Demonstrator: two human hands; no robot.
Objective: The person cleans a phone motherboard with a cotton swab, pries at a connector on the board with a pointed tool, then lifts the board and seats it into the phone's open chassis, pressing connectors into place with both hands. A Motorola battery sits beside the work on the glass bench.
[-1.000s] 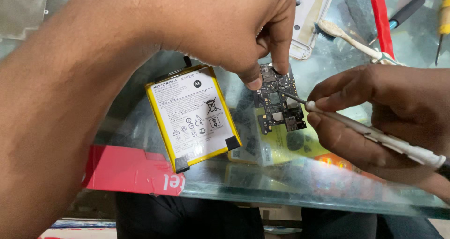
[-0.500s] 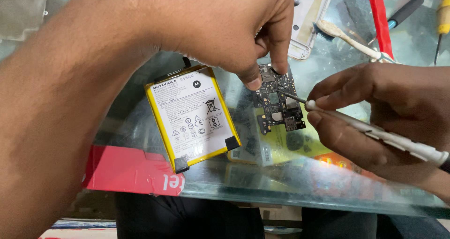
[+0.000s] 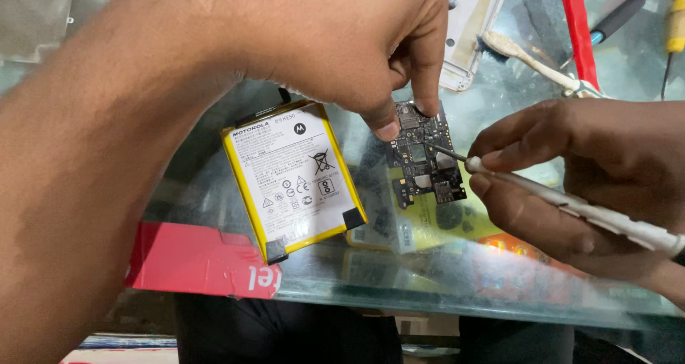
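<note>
Head view: the left hand (image 3: 335, 43) reaches down over the glass bench (image 3: 428, 278), its thumb and forefinger closed onto the upper edge of a small dark circuit board (image 3: 424, 157) that lies flat on the glass. The right hand (image 3: 571, 171) is curled around a thin white-handled screwdriver (image 3: 571, 207), whose metal tip touches the middle of the board. A yellow-edged battery (image 3: 292, 178) lies just left of the board; a white brush (image 3: 535, 61) lies further back.

the left hand (image 3: 342, 43) covers the circuit board's (image 3: 424, 157) top edge.
</note>
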